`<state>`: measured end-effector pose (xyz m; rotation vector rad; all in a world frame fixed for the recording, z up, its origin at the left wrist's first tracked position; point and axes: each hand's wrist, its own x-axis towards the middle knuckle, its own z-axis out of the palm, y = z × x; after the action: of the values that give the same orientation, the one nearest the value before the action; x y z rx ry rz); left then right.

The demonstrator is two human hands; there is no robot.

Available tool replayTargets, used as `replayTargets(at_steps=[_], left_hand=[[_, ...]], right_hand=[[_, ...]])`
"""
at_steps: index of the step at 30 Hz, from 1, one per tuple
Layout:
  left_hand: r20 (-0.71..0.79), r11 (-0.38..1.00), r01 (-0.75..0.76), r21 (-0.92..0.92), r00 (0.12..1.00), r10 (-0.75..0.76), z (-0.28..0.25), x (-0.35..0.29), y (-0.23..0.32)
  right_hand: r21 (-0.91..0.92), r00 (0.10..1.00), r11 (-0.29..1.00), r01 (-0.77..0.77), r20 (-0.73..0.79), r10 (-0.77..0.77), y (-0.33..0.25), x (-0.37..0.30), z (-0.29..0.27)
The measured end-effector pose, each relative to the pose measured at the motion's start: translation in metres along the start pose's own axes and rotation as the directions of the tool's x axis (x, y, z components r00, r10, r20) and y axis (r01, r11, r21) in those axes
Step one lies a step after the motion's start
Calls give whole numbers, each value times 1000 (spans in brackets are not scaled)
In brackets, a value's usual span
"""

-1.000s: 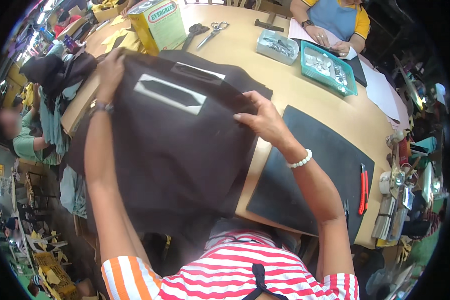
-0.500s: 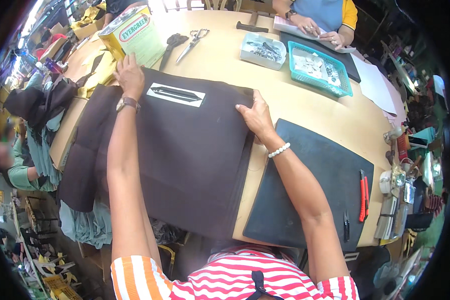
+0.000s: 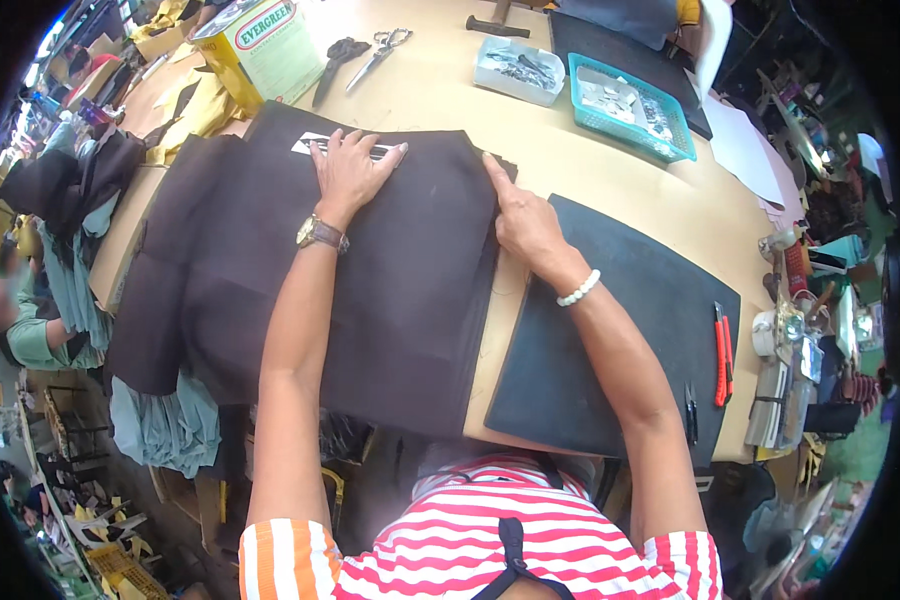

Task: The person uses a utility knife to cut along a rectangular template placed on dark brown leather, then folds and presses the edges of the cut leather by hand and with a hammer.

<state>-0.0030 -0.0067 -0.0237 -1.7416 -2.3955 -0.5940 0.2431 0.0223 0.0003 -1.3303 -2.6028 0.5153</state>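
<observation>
A stack of dark brown fabric panels [image 3: 370, 300] lies flat on the wooden table [image 3: 590, 170], its near edge hanging over the front. My left hand [image 3: 350, 172] rests palm down on the top panel's far edge, fingers spread, covering a white-edged strip. My right hand [image 3: 518, 215] presses on the stack's right edge, with the index finger pointing along the far corner. A watch sits on my left wrist and a white bead bracelet on my right.
A black cutting mat [image 3: 620, 330] lies right of the stack, with a red-handled knife [image 3: 720, 352] on it. Further back are a teal basket [image 3: 630, 105], a grey tray [image 3: 518, 68], scissors [image 3: 380, 48] and a green-and-yellow box [image 3: 265, 45]. Another person sits at the far side.
The fabric was held up, then laid flat on the table. Both hands moved forward onto its far edge and now press it down.
</observation>
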Motion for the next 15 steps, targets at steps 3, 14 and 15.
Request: replayTargets(at_steps=[3, 14, 15], left_hand=[[7, 1000, -16, -5, 1000, 16, -3, 2, 0], [69, 998, -11, 58, 998, 7, -8, -5, 17], [73, 999, -15, 52, 997, 11, -7, -6, 19]], right_hand=[[-121, 999, 992, 43, -5, -44, 3, -1, -8], [-452, 990, 889, -72, -138, 10, 29, -20, -102], [-426, 980, 903, -54, -195, -33, 36, -21, -104]])
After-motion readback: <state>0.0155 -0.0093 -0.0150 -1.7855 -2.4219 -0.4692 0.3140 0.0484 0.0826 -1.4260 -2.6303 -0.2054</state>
